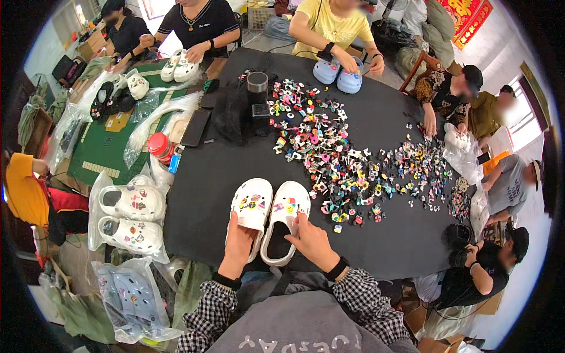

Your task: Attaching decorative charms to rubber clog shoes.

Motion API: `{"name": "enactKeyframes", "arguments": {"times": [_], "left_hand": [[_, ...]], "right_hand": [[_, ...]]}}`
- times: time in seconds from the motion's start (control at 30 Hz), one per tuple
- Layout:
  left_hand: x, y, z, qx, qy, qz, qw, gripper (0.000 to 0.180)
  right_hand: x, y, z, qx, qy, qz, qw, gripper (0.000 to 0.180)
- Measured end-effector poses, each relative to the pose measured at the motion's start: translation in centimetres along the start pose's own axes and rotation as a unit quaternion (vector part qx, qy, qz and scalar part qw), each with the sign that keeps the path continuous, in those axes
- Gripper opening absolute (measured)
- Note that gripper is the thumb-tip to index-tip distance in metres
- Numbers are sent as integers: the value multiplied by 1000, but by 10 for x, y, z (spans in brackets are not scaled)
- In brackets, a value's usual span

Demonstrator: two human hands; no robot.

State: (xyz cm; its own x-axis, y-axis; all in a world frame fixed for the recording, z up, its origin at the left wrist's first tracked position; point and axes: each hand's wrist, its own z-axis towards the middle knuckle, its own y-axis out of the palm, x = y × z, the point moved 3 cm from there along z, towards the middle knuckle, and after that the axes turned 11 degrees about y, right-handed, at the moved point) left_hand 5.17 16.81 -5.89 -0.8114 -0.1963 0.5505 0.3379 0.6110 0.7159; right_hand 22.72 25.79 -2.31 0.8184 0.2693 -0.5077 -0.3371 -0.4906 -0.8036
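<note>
A pair of white clogs stands side by side at the near edge of the black table, toes pointing away from me. The left clog carries several colourful charms on its toe. More charms, a yellow smiley among them, dot the right clog. My left hand is wrapped round the left clog's outer side and heel. Gripping the right clog by its outer rim is my right hand, with the thumb at the opening. To the right and beyond, loose shoe charms lie in a wide heap.
Bagged white clogs and bagged blue-grey clogs are at my left. A red-lidded jar stands near a green mat. Beyond sits a dark cylinder. Co-workers surround the table; one in yellow handles blue clogs.
</note>
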Motion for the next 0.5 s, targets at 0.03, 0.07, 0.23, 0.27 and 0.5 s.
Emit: {"name": "enactKeyframes", "arguments": {"times": [0.03, 0.07, 0.23, 0.27, 0.5], "left_hand": [[-2, 0, 2, 0, 0, 0, 1000, 49], [-4, -1, 3, 17, 1, 21, 1000, 46], [-17, -22, 7, 24, -16, -23, 999, 39], [-21, -27, 5, 12, -2, -6, 1000, 38], [-24, -25, -12, 3, 26, -15, 1000, 39]], "right_hand": [[-1, 0, 0, 0, 0, 0, 1000, 49], [-1, 0, 0, -5, 2, 3, 1000, 47], [-15, -14, 4, 39, -66, 51, 996, 38], [-26, -18, 8, 97, -128, 51, 986, 35], [-50, 19, 42, 166, -209, -53, 962, 30]]}}
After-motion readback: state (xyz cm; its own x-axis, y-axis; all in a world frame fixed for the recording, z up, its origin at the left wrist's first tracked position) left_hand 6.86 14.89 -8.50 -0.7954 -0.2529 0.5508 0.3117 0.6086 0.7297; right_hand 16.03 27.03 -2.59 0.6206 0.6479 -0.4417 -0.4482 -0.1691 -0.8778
